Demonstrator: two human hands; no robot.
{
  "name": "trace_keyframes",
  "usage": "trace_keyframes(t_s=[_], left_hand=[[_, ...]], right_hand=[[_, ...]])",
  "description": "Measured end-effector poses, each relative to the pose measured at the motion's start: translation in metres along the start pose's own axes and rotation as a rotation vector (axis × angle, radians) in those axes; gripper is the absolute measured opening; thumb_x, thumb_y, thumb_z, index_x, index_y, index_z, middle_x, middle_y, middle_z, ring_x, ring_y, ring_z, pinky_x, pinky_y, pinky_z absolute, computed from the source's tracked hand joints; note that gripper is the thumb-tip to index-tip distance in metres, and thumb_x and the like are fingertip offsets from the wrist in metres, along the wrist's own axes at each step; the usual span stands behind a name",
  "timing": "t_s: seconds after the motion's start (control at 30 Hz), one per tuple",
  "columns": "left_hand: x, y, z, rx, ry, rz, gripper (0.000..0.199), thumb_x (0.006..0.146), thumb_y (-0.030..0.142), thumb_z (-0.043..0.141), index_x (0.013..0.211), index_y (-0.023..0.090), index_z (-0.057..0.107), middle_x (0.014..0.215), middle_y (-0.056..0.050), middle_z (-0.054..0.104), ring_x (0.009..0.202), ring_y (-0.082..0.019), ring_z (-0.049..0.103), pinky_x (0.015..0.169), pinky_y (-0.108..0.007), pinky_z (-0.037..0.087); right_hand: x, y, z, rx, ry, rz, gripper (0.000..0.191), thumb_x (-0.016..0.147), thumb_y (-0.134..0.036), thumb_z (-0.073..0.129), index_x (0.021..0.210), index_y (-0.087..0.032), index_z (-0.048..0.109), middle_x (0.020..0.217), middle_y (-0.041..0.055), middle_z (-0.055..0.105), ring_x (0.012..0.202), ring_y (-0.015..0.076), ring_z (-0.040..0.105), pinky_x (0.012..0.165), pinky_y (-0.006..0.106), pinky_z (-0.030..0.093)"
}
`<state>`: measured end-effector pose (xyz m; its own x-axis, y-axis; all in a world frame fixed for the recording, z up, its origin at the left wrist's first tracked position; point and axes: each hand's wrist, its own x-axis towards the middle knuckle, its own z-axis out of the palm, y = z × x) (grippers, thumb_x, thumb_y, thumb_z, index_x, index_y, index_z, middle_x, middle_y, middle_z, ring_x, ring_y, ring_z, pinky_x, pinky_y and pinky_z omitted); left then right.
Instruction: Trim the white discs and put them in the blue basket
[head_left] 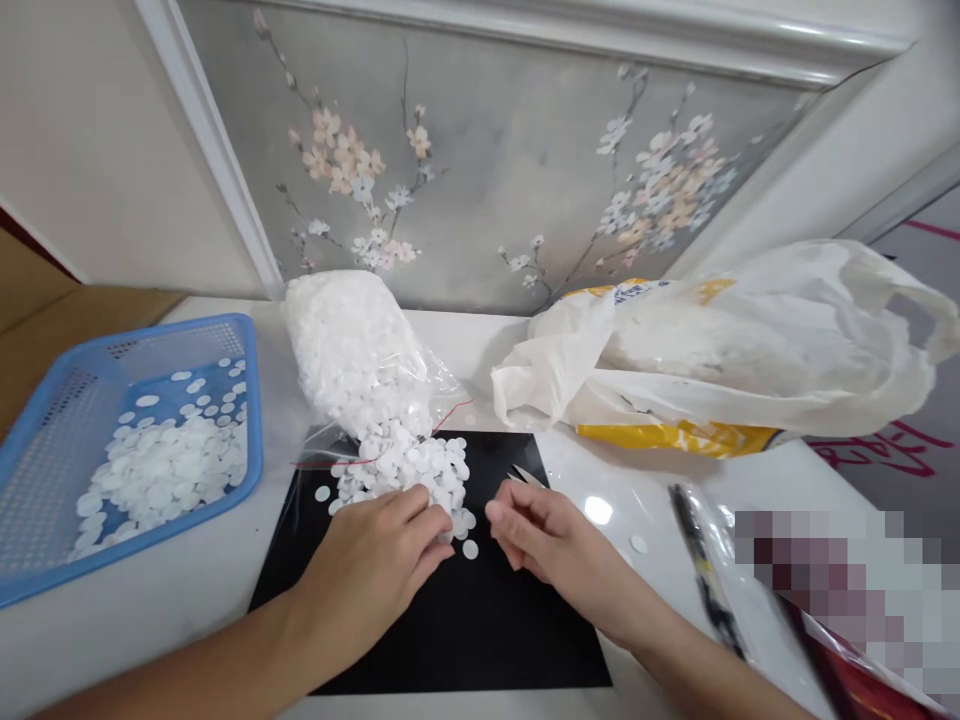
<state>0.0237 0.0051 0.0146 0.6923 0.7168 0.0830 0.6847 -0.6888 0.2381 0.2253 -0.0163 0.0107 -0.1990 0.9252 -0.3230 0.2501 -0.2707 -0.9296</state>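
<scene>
Small round white discs (405, 465) lie heaped on a black mat (480, 630), spilling from the mouth of a clear plastic bag (345, 345) with a red seal line. My left hand (390, 540) rests at the near edge of the heap. Its fingers are closed, and a bit of white shows between thumb and fingertips. Over the mat's right side is my right hand (551, 535), thumb and forefinger pinched together. Two pointed metal blades (528, 478), like scissors, stick out beyond its knuckles. Their handles are hidden, and I cannot tell what the fingers hold.
A blue plastic basket (251, 420) with many discs stands at left, by a cardboard box (67, 325). At back right lies a white and yellow plastic bag (675, 350). A stray disc (638, 544) and a clear packet with black items (705, 575) are at right.
</scene>
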Motion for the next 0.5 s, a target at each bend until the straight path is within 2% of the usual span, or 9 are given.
trace_keyframes(t_s=[0.1, 0.23, 0.33, 0.5], left_hand=[[-0.001, 0.0, 0.005, 0.031, 0.024, 0.03, 0.005, 0.085, 0.014, 0.063, 0.084, 0.019, 0.065, 0.076, 0.0, 0.061, 0.066, -0.019, 0.061, 0.056, -0.029, 0.036], [-0.003, -0.002, 0.009, 0.035, 0.043, 0.065, 0.015, 0.088, 0.011, 0.057, 0.079, 0.018, 0.065, 0.073, 0.0, 0.06, 0.063, -0.018, 0.058, 0.054, -0.029, 0.033], [-0.003, -0.005, 0.01, -0.003, 0.042, 0.06, 0.021, 0.091, 0.01, 0.052, 0.078, 0.019, 0.065, 0.072, 0.001, 0.059, 0.063, -0.016, 0.057, 0.055, -0.028, 0.032], [-0.003, -0.005, 0.003, -0.11, 0.018, -0.011, 0.022, 0.093, 0.011, 0.047, 0.082, 0.02, 0.064, 0.076, 0.001, 0.061, 0.067, -0.014, 0.059, 0.059, -0.025, 0.037]], right_hand=[[-0.003, 0.003, 0.004, -0.491, 0.042, -0.11, 0.01, 0.082, -0.02, 0.065, 0.074, -0.021, 0.06, 0.057, -0.0066, 0.048, 0.053, 0.0109, 0.044, 0.051, 0.023, 0.029], [-0.007, 0.012, 0.011, -0.893, 0.075, -0.338, 0.009, 0.083, -0.011, 0.065, 0.084, -0.02, 0.066, 0.074, -0.0003, 0.065, 0.062, 0.0151, 0.06, 0.053, 0.025, 0.033], [-0.008, 0.017, 0.012, -0.95, 0.082, -0.426, 0.015, 0.088, -0.013, 0.058, 0.08, -0.021, 0.068, 0.071, 0.0002, 0.065, 0.06, 0.0154, 0.062, 0.052, 0.025, 0.034], [-0.007, 0.012, 0.01, -0.782, 0.103, -0.367, 0.022, 0.084, -0.008, 0.055, 0.074, -0.022, 0.067, 0.068, -0.0023, 0.061, 0.054, 0.0109, 0.055, 0.052, 0.021, 0.034]])
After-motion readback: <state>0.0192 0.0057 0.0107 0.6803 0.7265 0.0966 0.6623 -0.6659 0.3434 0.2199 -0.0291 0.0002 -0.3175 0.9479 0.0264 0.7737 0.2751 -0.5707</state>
